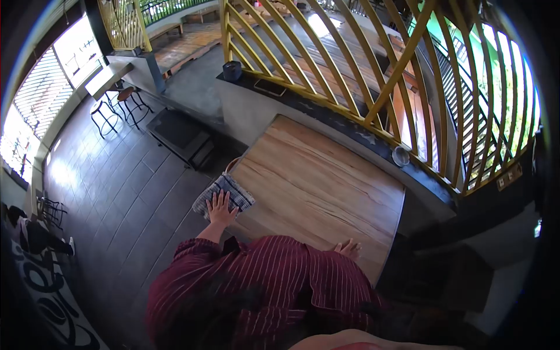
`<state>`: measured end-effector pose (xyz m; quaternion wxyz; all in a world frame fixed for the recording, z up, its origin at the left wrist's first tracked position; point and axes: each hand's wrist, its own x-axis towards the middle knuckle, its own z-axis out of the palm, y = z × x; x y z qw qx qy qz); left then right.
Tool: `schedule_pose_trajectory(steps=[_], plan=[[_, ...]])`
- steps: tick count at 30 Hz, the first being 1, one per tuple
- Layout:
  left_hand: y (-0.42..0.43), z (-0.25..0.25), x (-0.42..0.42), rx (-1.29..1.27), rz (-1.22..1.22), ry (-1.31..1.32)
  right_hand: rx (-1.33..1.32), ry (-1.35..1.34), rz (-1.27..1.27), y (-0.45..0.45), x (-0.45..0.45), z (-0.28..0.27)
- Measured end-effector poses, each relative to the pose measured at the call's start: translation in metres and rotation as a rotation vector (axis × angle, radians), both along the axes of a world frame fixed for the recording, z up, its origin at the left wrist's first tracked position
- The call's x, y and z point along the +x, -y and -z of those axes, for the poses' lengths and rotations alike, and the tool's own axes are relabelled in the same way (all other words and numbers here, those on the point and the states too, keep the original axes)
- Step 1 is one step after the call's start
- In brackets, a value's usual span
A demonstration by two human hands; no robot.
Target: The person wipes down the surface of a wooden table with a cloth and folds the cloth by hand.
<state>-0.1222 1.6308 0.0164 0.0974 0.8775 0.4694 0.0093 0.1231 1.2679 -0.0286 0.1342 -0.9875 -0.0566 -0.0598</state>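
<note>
A checked cloth [245, 200] in grey, white and dark blue lies folded at the left edge of the wooden table [321, 181], part of it reaching past that edge. My left hand [220, 210] rests flat on top of this cloth with its fingers spread. Near the table's front side, my right hand [350, 250] lies on the bare wood, fingers stretched out and holding nothing. My striped dark red shirt hides part of the near table edge.
Behind the table runs a low wall with yellow slats [350, 105], bearing a dark pot [232, 71] and a small round dish [401, 156]. A low black table [175, 129] and stools [133, 105] stand left. A person's leg [55, 240] shows far left.
</note>
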Motion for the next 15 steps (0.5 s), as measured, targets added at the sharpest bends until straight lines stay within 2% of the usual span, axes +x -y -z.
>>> schedule_pose_trajectory(steps=[6,8,9,11,15], plan=[[-0.043,-0.004,0.043,0.019,0.234,-0.027,-0.117,0.009,0.094,-0.013,-0.002,-0.018],[-0.061,-0.007,0.073,0.021,0.308,-0.002,0.020,-0.045,0.074,-0.023,0.007,-0.023],[-0.072,-0.002,0.089,0.027,0.352,0.031,0.009,-0.051,0.089,-0.030,0.012,-0.015],[-0.093,-0.003,0.126,0.021,0.413,0.020,0.043,0.121,-0.138,-0.049,0.027,0.003],[-0.134,0.001,0.210,0.038,0.487,0.055,-0.099,0.013,0.063,-0.118,0.036,-0.024]])
